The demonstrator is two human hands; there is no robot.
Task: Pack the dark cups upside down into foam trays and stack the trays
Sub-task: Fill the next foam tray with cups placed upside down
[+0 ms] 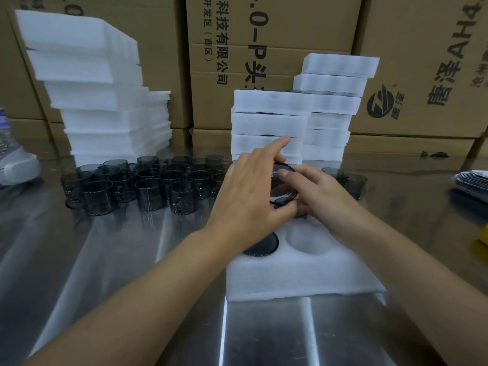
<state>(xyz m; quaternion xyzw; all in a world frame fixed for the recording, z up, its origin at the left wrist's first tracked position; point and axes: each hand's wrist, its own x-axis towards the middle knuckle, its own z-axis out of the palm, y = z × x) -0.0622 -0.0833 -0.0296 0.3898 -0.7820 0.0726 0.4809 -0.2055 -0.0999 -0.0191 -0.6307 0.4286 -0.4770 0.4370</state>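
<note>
A white foam tray [295,276] lies on the steel table in front of me. One dark cup [262,247] sits upside down in its near-left hole; the hole [306,240] beside it is empty. Over the tray's far side, my left hand [248,196] and my right hand [319,192] both grip a dark cup [282,188], tilted with its round end facing me. My left index finger points up. Several dark cups [148,186] stand upright in a cluster to the left.
Stacks of filled foam trays [269,122] stand behind my hands, with a taller stack [335,101] to their right. Empty foam trays [100,101] are piled at the back left. Cardboard boxes [264,35] line the back. A plastic bottle [8,143] stands far left.
</note>
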